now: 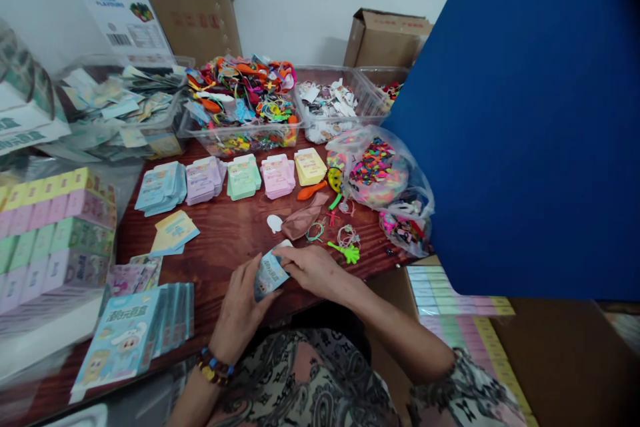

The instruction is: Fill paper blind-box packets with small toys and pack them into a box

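Near the table's front edge, my left hand [241,307] is wrapped round a small light blue box [271,275] with printed pictures. My right hand [309,268] has its fingers closed at the top end of the same box. Just beyond the hands lie a white oval piece [275,223], a brownish pink balloon [306,217], an orange balloon [311,191], thin rings [348,236] and a green toy hand [346,252]. Farther back, flat boxes stand in piles: blue [161,187], purple [204,179], green [243,177], pink [277,175] and yellow [310,167].
Clear bins of small toys [245,137] and packets [150,140] line the wall. Bags of colourful bits [380,173] stand at the right. Wrapped boxes [55,240] and blue packs [123,340] sit at the left. A large blue panel [525,127] blocks the right side.
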A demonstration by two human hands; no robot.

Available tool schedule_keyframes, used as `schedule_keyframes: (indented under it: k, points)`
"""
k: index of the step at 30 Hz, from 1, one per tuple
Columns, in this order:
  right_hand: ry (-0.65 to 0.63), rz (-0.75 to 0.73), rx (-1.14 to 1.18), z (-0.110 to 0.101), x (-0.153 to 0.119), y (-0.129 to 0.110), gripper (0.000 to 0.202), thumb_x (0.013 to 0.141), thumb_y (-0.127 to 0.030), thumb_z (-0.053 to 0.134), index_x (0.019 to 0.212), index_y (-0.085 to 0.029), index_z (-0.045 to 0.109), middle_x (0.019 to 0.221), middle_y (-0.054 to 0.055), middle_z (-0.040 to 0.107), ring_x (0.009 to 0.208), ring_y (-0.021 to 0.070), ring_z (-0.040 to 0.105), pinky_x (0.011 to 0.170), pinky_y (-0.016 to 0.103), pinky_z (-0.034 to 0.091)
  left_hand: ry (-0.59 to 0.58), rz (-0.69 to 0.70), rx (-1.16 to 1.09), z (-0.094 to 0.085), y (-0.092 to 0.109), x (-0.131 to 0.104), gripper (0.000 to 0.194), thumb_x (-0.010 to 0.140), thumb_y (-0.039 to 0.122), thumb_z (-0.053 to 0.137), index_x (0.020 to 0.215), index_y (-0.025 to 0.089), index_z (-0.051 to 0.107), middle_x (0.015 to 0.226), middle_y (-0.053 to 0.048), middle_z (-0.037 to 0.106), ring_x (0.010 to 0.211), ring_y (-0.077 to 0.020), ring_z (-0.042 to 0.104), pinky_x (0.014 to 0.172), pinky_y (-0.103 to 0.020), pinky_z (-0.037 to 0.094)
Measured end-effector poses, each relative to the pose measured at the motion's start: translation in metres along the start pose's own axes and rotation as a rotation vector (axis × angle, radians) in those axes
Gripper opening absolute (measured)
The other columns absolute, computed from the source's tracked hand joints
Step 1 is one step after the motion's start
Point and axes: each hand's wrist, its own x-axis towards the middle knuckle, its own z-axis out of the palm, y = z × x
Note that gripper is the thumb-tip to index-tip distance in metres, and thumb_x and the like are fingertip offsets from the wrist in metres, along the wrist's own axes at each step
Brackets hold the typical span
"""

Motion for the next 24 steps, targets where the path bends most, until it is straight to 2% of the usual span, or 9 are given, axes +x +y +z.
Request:
schedule_keyframes:
  k: [3,5,7,9,13,16,18,21,24]
  points:
    - [0.114,0.102,0.094,-0.013,0.0,0.021,0.029,0.096,-0.023,0.045,0.119,-0.023,0.063,0.098,0.001,0.074,0.082,0.0139,0.069,0.073,0.022,0.046,0.0,0.006,-0.013,-0.002,0.001,0.001,0.066,0.088,0.044,0.062,0.145,0.025,0.034,0.129,-0.011,0.052,0.12,-0.0302,0.051,0.103,-0.05,0.045]
    - [0.181,0.272,-0.033,-0.028,0.002,0.041,0.026,0.097,-0.027,0.045,0.111,-0.022,0.066,0.1,0.002,0.074,0.082,0.0137,0.068,0.073,0.022,0.045,-0.005,-0.009,-0.021,-0.005,0.002,0.001,0.065,0.088,0.044,0.061,0.144,0.025,0.035,0.129,-0.011,0.052,0.12,-0.0303,0.052,0.103,-0.05,0.046]
    - [0.18,0.421,-0.218,-0.041,0.006,0.06,0.023,0.095,-0.031,0.048,0.097,-0.021,0.069,0.094,0.003,0.074,0.084,0.0165,0.067,0.074,0.024,0.044,-0.015,-0.025,-0.025,-0.007,0.002,0.0,0.064,0.088,0.044,0.061,0.144,0.026,0.035,0.131,-0.011,0.052,0.121,-0.0303,0.052,0.103,-0.05,0.045]
    - [0.165,0.505,-0.318,-0.045,0.01,0.072,0.023,0.092,-0.035,0.053,0.089,-0.02,0.07,0.09,0.006,0.074,0.086,0.0206,0.067,0.074,0.027,0.043,-0.014,-0.026,-0.027,-0.007,0.002,0.0,0.064,0.088,0.045,0.06,0.144,0.025,0.036,0.132,-0.011,0.052,0.122,-0.0305,0.052,0.104,-0.051,0.045]
    - [0.141,0.548,-0.396,-0.031,0.013,0.076,0.019,0.088,-0.036,0.057,0.09,-0.022,0.069,0.093,0.007,0.074,0.089,0.0232,0.067,0.074,0.03,0.042,-0.017,-0.021,-0.038,-0.007,0.002,0.0,0.063,0.088,0.049,0.059,0.142,0.024,0.039,0.131,-0.011,0.054,0.122,-0.0305,0.053,0.104,-0.051,0.045]
    - [0.138,0.557,-0.413,-0.027,0.011,0.078,0.022,0.091,-0.04,0.052,0.089,-0.025,0.067,0.092,0.004,0.073,0.09,0.0223,0.067,0.073,0.029,0.042,-0.04,-0.031,-0.039,-0.006,0.001,-0.001,0.063,0.088,0.05,0.058,0.142,0.025,0.038,0.13,-0.011,0.054,0.121,-0.0301,0.053,0.104,-0.051,0.045]
    - [0.179,0.591,-0.426,-0.033,0.009,0.084,0.024,0.094,-0.039,0.045,0.096,-0.026,0.066,0.097,0.004,0.072,0.093,0.022,0.066,0.073,0.029,0.041,-0.044,-0.044,-0.033,-0.006,-0.001,-0.002,0.065,0.088,0.051,0.058,0.143,0.025,0.036,0.13,-0.011,0.053,0.121,-0.0303,0.053,0.104,-0.051,0.045]
    - [0.241,0.641,-0.451,-0.046,0.008,0.096,0.023,0.094,-0.028,0.043,0.108,-0.023,0.061,0.109,0.007,0.069,0.098,0.0219,0.064,0.076,0.03,0.041,-0.058,-0.048,-0.034,-0.005,-0.001,-0.001,0.066,0.088,0.05,0.059,0.144,0.025,0.034,0.131,-0.011,0.052,0.122,-0.0304,0.052,0.105,-0.051,0.044]
    - [0.242,0.627,-0.447,-0.055,0.009,0.104,0.02,0.09,-0.021,0.048,0.104,-0.022,0.061,0.111,0.008,0.067,0.099,0.0207,0.063,0.077,0.028,0.04,-0.07,-0.034,-0.063,-0.004,0.003,0.0,0.064,0.089,0.048,0.059,0.144,0.026,0.034,0.132,-0.01,0.051,0.124,-0.0298,0.051,0.107,-0.052,0.043]
